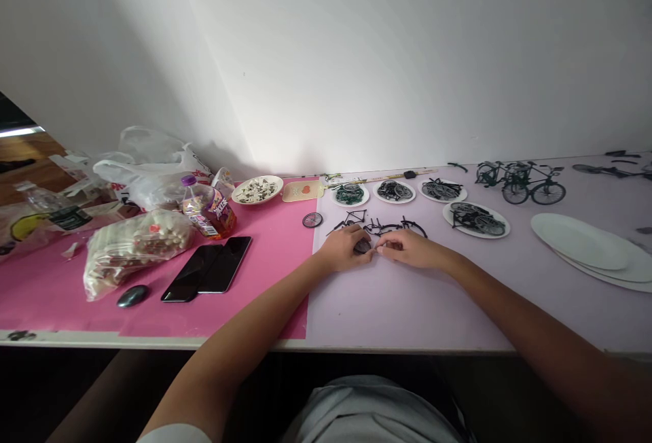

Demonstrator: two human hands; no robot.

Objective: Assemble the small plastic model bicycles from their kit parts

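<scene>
My left hand (346, 250) rests low over the table, its fingers closed on a small dark toy bicycle wheel (363, 246). Close beside it, my right hand (410, 249) is pinched near the wheel's edge; whatever lies between its fingertips is too small to make out. Just behind both hands lie black toy bicycle frame parts (400, 225), partly hidden by the fingers. Another loose spoked wheel (312, 219) lies flat to the left, on the border of the pink and lilac table coverings.
White plates of dark bicycle parts (350, 202) line the back. Assembled toy bicycles (532, 185) stand at the back right, near stacked plates (585, 239). On the left are phones (208, 268), a drink bottle (206, 208), a bulging clear bag (137, 246) and a bowl of small pieces (257, 198).
</scene>
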